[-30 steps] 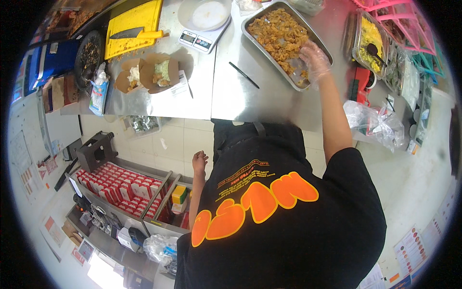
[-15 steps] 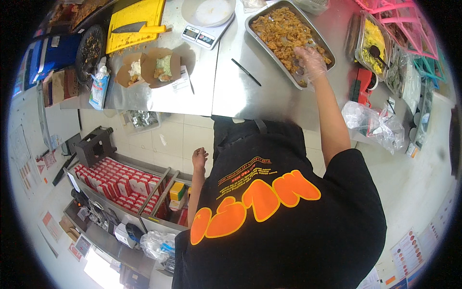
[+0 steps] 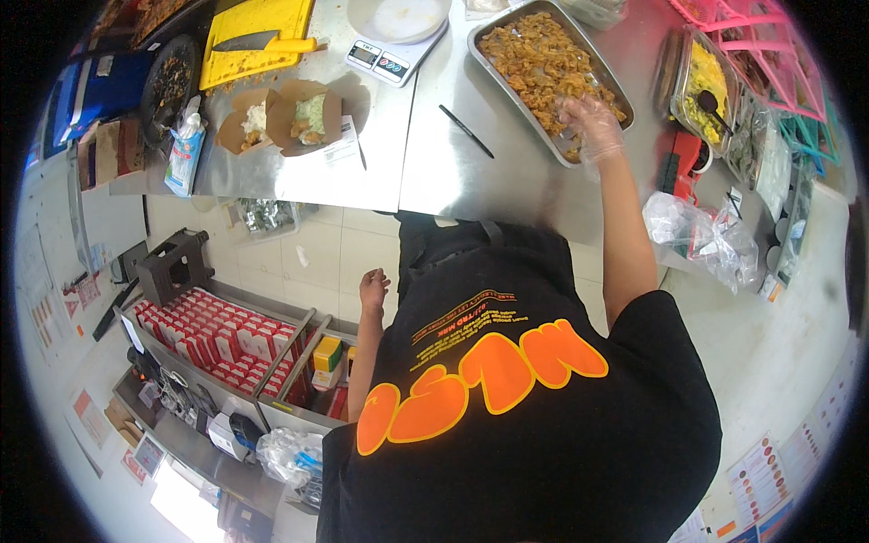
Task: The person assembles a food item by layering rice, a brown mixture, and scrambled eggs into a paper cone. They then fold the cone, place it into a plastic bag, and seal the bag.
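My right hand (image 3: 590, 125), in a clear plastic glove, reaches into the near right part of a metal tray (image 3: 473, 36). Its fingers are bent in against the brown fried pieces (image 3: 534, 63) heaped there; the fingertips are partly hidden among them. My left hand (image 3: 374, 288) hangs bare below the table's edge, fingers loosely curled and a little apart, with nothing in it. Left of the tray lies a black pen (image 3: 466, 131). Two open brown paper boxes (image 3: 281, 145) stand farther left, holding white and pale green food with fried pieces.
A white kitchen scale (image 3: 403, 63) bears a round bowl (image 3: 398, 18). A knife (image 3: 253, 42) lies on a yellow cutting board (image 3: 244, 68). On the right are a container of yellow food (image 3: 701, 68), a plastic bag (image 3: 715, 237) and pink baskets (image 3: 765, 45). Red-and-white boxes (image 3: 222, 335) fill a low shelf.
The gloved right hand has shifted slightly right and closer in among the fried pieces. My left hand has stayed hanging, with only a slight shift. The view has tilted a little.
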